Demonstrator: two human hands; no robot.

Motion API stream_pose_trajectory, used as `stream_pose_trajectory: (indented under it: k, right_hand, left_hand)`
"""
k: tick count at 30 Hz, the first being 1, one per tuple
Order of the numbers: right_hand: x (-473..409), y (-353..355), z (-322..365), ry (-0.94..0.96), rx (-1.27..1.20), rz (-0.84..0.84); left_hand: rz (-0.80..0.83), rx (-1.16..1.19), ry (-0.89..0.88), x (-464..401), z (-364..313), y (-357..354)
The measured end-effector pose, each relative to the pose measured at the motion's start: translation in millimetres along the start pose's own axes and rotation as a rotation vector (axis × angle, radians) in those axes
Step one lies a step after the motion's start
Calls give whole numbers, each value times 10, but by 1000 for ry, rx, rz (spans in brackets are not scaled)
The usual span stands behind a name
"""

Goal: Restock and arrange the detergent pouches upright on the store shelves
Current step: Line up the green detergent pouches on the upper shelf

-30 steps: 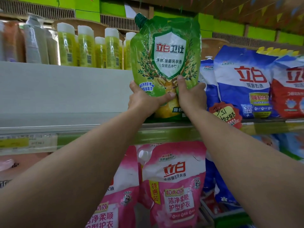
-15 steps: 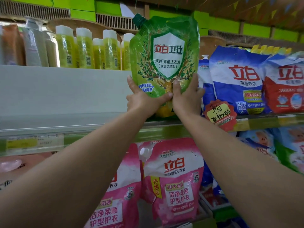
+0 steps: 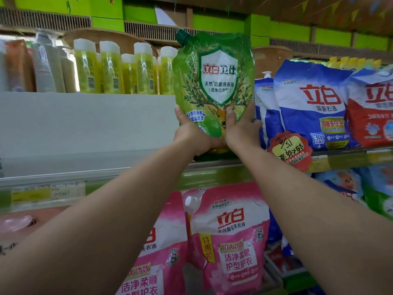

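The left hand (image 3: 192, 133) and right hand (image 3: 240, 130) grip the lower part of a green pouch (image 3: 214, 81) from either side, thumbs pressed on its front, holding it upright at the front edge of the upper shelf (image 3: 212, 165). Just to its right stand blue bags (image 3: 308, 103) and a red bag (image 3: 372, 111), with a handwritten price tag (image 3: 290, 150) hanging at the shelf edge. To its left, yellow bottles (image 3: 119, 69) line a higher white ledge (image 3: 85, 122). Pink pouches (image 3: 229, 239) stand on the shelf below. Green panels (image 3: 287, 31) run along the top of the wall.
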State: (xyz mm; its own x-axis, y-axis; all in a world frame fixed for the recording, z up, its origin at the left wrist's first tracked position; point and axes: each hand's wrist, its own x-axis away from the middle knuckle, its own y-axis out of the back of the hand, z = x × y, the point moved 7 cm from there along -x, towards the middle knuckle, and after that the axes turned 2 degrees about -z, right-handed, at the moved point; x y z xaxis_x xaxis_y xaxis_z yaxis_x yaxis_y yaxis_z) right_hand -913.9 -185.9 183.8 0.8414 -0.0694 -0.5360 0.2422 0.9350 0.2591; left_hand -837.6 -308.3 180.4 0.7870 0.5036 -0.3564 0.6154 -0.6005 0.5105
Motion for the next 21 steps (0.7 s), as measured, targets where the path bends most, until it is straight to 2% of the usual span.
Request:
stream_pose_trajectory:
  k: [10, 19, 21]
  right_hand:
    - [-173, -13, -85, -52, 18, 14]
    - [-198, 47, -97, -73, 117, -73]
    - [-185, 65, -52, -10, 126, -121]
  left_hand:
    - [6, 78, 2, -290, 46, -208]
    - [26, 61, -2, -390, 54, -226]
    - [19, 60, -3, -385, 66, -220]
